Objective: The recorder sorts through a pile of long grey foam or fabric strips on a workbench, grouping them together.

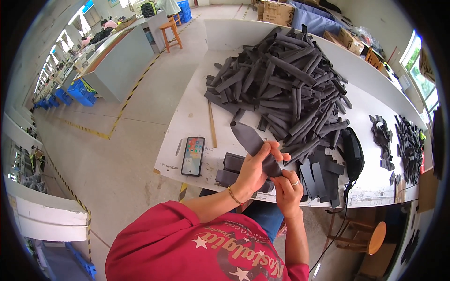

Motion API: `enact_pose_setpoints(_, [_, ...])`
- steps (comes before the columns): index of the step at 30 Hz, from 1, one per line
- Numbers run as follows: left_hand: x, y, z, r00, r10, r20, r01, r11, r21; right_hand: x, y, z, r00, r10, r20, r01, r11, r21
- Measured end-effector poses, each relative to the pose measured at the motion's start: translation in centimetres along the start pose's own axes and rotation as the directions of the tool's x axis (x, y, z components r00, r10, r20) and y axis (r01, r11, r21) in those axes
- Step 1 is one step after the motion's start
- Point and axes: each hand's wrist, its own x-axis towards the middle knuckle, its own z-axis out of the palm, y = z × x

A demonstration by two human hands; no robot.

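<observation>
My left hand (255,167) and my right hand (287,188) both grip one dark grey flattened tube piece (249,138), held slanted above the white table's (197,114) near edge. The left hand wraps its middle, and the right hand pinches its lower end. Under my hands lie a few short folded grey pieces (230,169). A big heap of rolled grey tubes (281,84) fills the table behind.
A phone (193,156) with a lit screen lies left of my hands, next to a thin wooden stick (212,125). Flat black strips (321,174) and a black pouch (352,152) sit to the right. A round wooden stool (375,236) stands lower right.
</observation>
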Motion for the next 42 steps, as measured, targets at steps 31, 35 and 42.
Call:
enact_pose_setpoints(31, [0.4, -1.1, -2.3, 0.993, -0.117, -0.020, 0.114, 0.988, -0.102, 0.0, -0.3, 1.4, 0.928, 0.358, 0.098, -0.371, 0.887, 0.274])
enact_pose_setpoints(35, [1.6, -0.1, -1.8, 0.997, -0.078, -0.001, 0.078, 0.996, -0.034, 0.0, -1.3, 3.4, 0.739, 0.674, -0.012, -0.473, 0.532, 0.702])
enact_pose_setpoints(42, [1.8, 2.1, -2.5, 0.986, 0.096, 0.136, -0.098, 0.995, 0.012, 0.2, -2.0, 0.6, 0.625, 0.770, 0.128, -0.499, 0.268, 0.824])
